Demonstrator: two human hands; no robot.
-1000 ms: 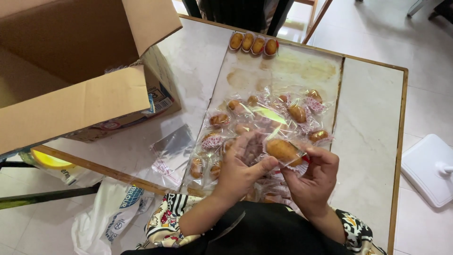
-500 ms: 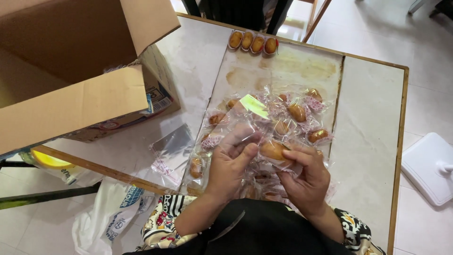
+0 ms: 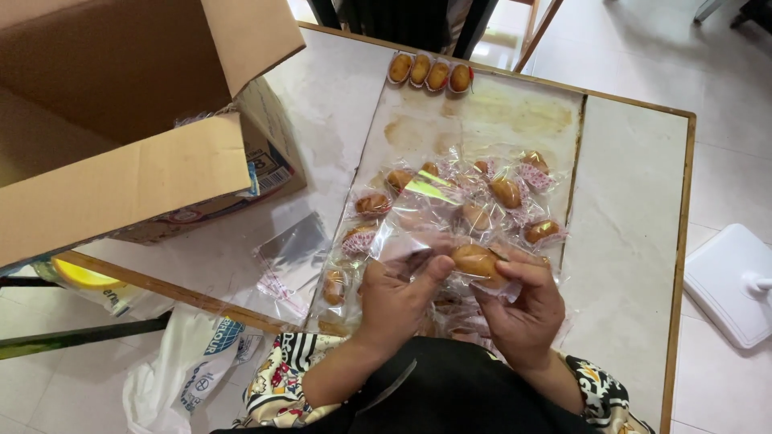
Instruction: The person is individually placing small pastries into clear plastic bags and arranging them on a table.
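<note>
My left hand [image 3: 398,297] pinches the edge of a clear plastic bag [image 3: 418,221] that stands up over the tray. My right hand [image 3: 523,301] holds a small golden-brown cake [image 3: 476,261] at the bag's mouth. Both hands hover over the near end of a baking sheet [image 3: 498,112] lined with stained paper. Several small cakes in clear wrappers [image 3: 507,193] lie in a heap on the sheet just beyond my hands. A row of several bare cakes [image 3: 430,72] sits at the sheet's far edge.
A large open cardboard box [image 3: 137,120] stands on the table at the left. Loose clear bags [image 3: 289,253] lie beside the sheet. The marble table [image 3: 627,209] has a wooden rim. A white lid-like object [image 3: 736,281] lies on the floor at the right.
My hands drew slightly nearer to me with the cake and the bag. The bag now stands taller and more spread out over the wrapped cakes.
</note>
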